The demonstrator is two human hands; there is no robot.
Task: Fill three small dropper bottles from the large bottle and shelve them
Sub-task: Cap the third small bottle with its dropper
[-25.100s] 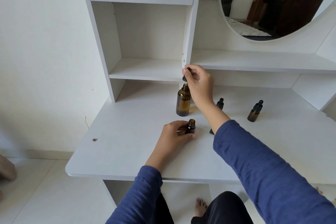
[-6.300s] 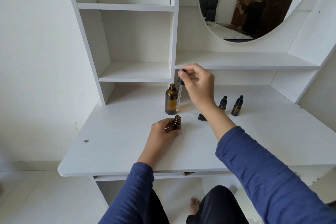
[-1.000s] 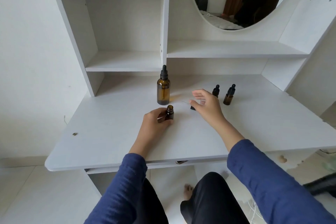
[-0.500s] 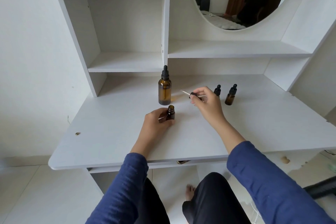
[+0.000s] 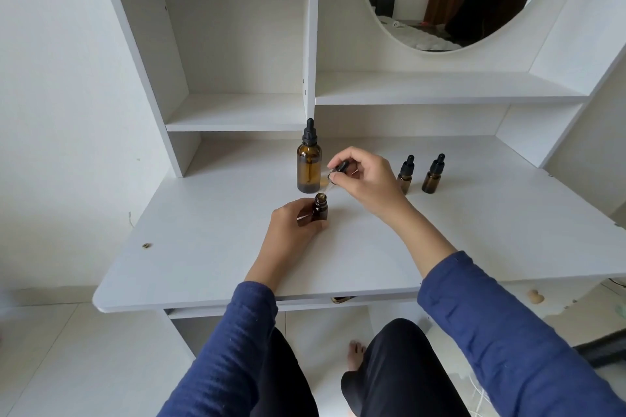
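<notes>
The large bottle stands on the desk, with the uncapped small bottle in front of it in the left hand. The right hand holds the dropper above and between them. A capped small bottle and a second capped bottle stand farther right.

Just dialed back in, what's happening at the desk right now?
A person sits at a white desk. Their left hand grips an open small bottle that stands on the desk. Their right hand pinches the dropper, its glass tip angled down at that bottle's mouth. The large bottle stands capped just behind. The two other small bottles stand capped to the right. No bottle is on a shelf yet.
</notes>
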